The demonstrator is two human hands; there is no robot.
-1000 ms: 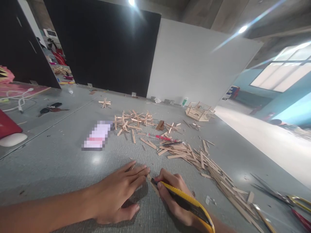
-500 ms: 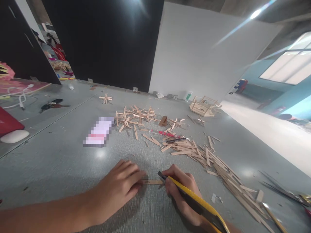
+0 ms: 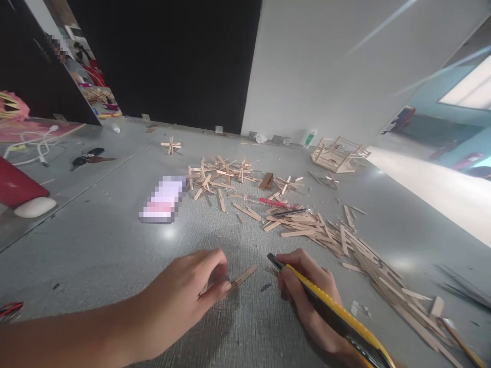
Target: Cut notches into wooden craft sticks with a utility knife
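My left hand is low at centre-left, its thumb and curled fingers closed on one end of a short wooden stick. The stick slants up to the right, and a slot-like mark shows along it. Right of it, my right hand grips a yellow and black utility knife, its tip pointing up and left, apart from the stick. A small dark scrap lies on the grey table between the hands.
A long pile of wooden sticks runs down the right side. Beyond the hands are star-shaped stick pieces, a red pen and a blurred-out phone. A wooden frame model stands at the back right.
The stick has turned from level to slanting, and its right end is now apart from my right hand. My left fingers have lifted and curled. The view has shifted slightly.
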